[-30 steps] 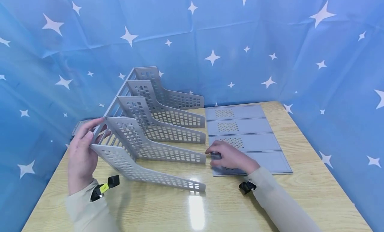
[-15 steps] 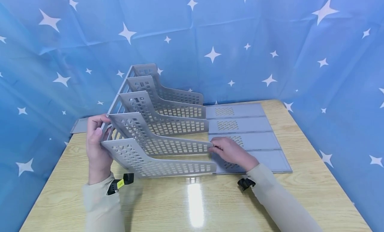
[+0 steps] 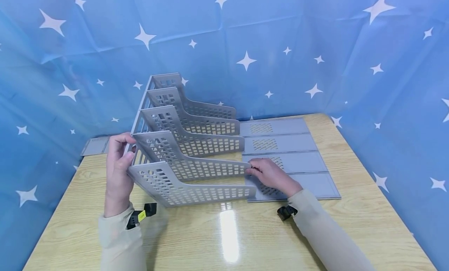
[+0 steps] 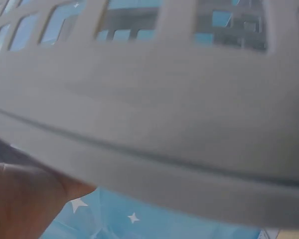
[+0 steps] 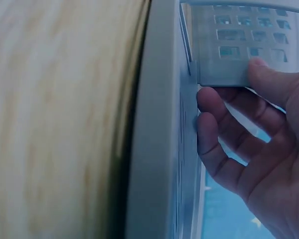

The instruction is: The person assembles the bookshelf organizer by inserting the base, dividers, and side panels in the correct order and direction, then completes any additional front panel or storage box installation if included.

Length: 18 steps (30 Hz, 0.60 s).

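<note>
A grey desktop file rack [image 3: 189, 193] with several perforated dividers stands at the table's left-middle, its tall back toward the left. My left hand [image 3: 119, 173] grips the upright back edge near the closest dividers. My right hand [image 3: 270, 173] pinches the low front tip of the second-nearest divider [image 3: 210, 169]. In the right wrist view, the thumb lies on the perforated grey panel [image 5: 229, 67], with fingers below it. The rack's near front tips overlap the left edge of a flat grey panel [image 3: 308, 183]. A grey surface [image 4: 139, 94] fills most of the left wrist view.
The flat panel, marked into sections with slanted slots, lies on the wooden table [image 3: 196, 240] at the right. A small grey piece [image 3: 94, 146] lies behind my left hand. A blue star-patterned curtain [image 3: 224, 60] closes off the back and sides.
The rack has shifted right and its near end away from me, with my left hand moving along. My right hand has closed on the divider tip, having been just beside it.
</note>
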Each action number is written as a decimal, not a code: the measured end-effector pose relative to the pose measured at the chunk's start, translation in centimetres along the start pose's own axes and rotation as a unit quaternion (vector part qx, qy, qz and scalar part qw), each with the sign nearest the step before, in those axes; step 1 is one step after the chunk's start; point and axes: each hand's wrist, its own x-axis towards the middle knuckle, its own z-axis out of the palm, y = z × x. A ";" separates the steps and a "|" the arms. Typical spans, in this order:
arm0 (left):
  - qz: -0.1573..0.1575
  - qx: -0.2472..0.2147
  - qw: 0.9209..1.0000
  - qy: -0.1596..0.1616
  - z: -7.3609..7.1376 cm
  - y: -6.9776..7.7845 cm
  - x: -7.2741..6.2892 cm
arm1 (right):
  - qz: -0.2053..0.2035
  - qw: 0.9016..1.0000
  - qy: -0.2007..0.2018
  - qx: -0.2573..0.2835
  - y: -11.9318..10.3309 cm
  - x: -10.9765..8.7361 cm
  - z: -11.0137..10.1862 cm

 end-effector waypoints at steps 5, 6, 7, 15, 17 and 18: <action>-0.008 0.024 0.999 -0.033 -0.7 0.4 0.0 | 0.014 1.000 -0.010 -0.006 -0.1 0.2 -0.1; -0.005 0.028 0.999 -0.038 -0.8 0.4 0.0 | 0.017 1.000 -0.013 -0.008 -0.1 0.3 -0.2; -0.001 0.035 0.999 -0.042 -0.9 0.4 0.1 | 0.021 1.000 -0.016 -0.010 -0.2 0.3 -0.2; 0.011 0.044 0.998 -0.036 -0.8 0.4 0.2 | 0.035 0.999 -0.028 -0.014 -1.2 -1.9 -1.7; 0.014 0.052 0.998 -0.036 -0.7 0.5 0.2 | 0.038 0.999 -0.036 -0.015 -1.6 -3.0 -1.9; 0.015 0.055 0.998 -0.037 -0.7 0.5 0.2 | 0.033 0.999 -0.038 -0.017 -1.7 -3.5 -1.9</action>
